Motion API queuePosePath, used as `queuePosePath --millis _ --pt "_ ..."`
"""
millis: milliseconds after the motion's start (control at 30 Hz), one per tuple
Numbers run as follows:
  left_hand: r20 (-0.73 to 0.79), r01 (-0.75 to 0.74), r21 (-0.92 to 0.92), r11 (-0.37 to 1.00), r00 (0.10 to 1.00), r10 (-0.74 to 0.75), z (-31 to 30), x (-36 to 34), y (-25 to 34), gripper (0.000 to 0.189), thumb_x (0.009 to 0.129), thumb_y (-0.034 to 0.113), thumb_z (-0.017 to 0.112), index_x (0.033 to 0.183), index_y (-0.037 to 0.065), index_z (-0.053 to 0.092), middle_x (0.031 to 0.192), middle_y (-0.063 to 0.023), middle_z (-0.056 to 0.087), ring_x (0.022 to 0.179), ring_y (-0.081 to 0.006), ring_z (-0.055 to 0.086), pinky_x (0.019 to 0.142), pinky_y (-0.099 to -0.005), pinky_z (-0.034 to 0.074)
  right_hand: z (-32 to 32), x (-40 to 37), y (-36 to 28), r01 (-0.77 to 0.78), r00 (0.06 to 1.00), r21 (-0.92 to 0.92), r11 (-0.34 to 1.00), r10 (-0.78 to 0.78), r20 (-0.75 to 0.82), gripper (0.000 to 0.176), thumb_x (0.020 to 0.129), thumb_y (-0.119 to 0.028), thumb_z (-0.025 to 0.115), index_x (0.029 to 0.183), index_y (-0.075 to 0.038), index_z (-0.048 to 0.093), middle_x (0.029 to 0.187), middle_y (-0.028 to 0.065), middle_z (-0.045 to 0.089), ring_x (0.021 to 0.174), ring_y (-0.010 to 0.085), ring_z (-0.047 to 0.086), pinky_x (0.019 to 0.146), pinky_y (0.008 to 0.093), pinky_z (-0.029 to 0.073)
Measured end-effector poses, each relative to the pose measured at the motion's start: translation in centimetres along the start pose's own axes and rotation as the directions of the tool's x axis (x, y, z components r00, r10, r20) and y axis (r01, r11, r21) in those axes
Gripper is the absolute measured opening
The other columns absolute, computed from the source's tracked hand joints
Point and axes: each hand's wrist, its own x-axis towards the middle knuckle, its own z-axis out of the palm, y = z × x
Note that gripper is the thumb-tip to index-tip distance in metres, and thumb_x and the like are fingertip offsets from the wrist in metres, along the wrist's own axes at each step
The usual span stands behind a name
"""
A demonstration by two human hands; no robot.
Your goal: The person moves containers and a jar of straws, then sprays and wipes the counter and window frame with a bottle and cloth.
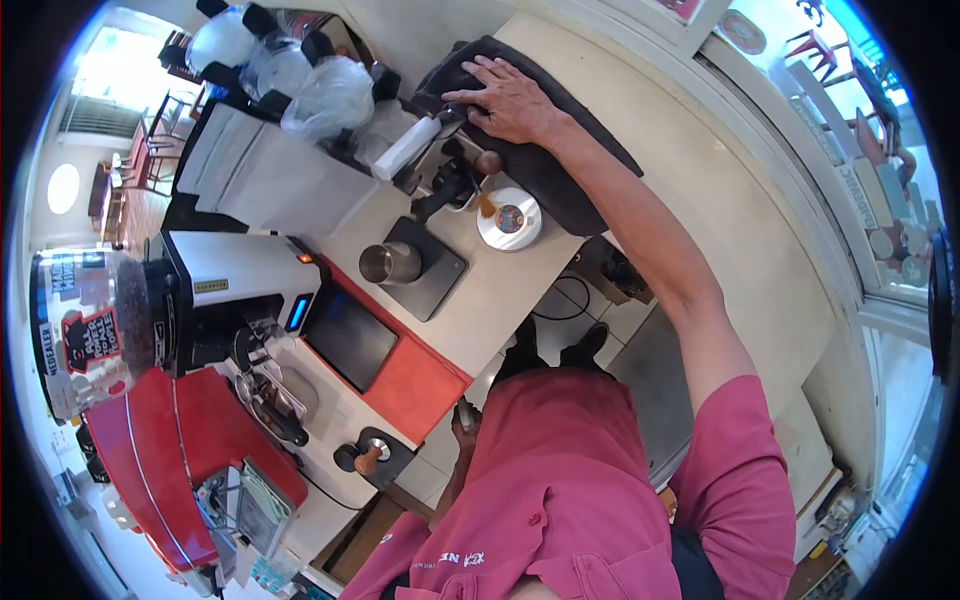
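Observation:
My right hand lies with fingers spread on a dark folded cloth at the back of the counter. Just below it are a white-handled tool and a container of dark-handled tools. A white round disc with a colourful picture sits beside the cloth, a small brush at its edge. My left hand hangs low beside my shirt, mostly in shadow, its fingers closed around a small greyish object; I cannot tell what it is.
A metal cup stands on a black scale. At left are a coffee grinder, a red machine, a dark tray on a red mat, and a wooden-handled tamper. Plastic-wrapped items stand at the back.

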Motion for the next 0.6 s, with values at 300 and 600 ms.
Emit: queuePosePath --millis 300,600 --pt "-0.003 -0.114 0.434 0.894 0.992 0.128 -2.7 3.1 -1.0 0.040 0.084 0.018 0.074 0.117 0.001 0.058 0.090 -0.0065 0.063 0.082 -0.0182 0.062 0.077 -0.0356 0.053 -1.2 0.6 8.2 -0.254 0.967 -0.093 0.963 0.255 0.006 0.049 0.098 -0.043 0.043 0.144 -0.034 0.054 0.161 0.0138 0.034 0.151 0.0313 0.027 0.125 0.0467 0.019" --pt "0.177 -0.119 0.443 0.889 0.983 0.044 -1.3 6.3 0.7 0.045 0.084 0.019 0.075 0.121 0.001 0.057 0.096 -0.0091 0.063 0.086 -0.0198 0.063 0.079 -0.0365 0.053 -8.2 -16.3 8.9 -0.328 0.939 -0.066 0.942 0.318 -0.132 0.044 0.098 -0.033 0.052 0.141 -0.028 0.056 0.156 0.0158 0.041 0.146 0.0324 0.035 0.123 0.0448 0.024"
